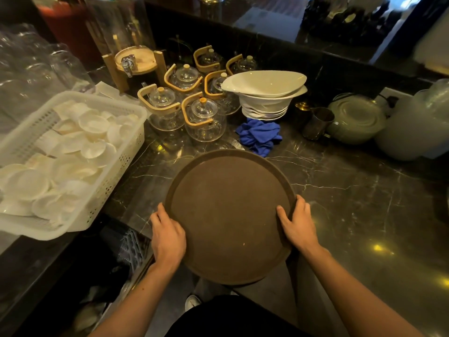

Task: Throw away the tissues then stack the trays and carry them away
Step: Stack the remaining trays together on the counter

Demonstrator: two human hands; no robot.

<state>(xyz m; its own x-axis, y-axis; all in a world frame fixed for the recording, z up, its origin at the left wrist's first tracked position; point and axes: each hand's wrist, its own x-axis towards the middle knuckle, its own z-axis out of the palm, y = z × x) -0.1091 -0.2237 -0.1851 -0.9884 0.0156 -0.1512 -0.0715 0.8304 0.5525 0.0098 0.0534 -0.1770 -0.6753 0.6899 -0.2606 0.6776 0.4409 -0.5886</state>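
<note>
A round brown tray (228, 215) lies at the front edge of the dark marble counter (352, 198), its near part hanging over the edge. Whether another tray lies under it I cannot tell. My left hand (167, 237) grips the tray's left rim, thumb on top. My right hand (297, 222) grips its right rim the same way. The tray's surface is bare apart from a few crumbs. No tissues are in sight.
A white plastic basket (116, 181) of small white dishes stands at the left. Several glass teapots (204, 117) with wooden handles, stacked white bowls (264, 93), a blue cloth (260, 135), a metal cup (317, 122) and lidded containers (357, 120) stand behind the tray.
</note>
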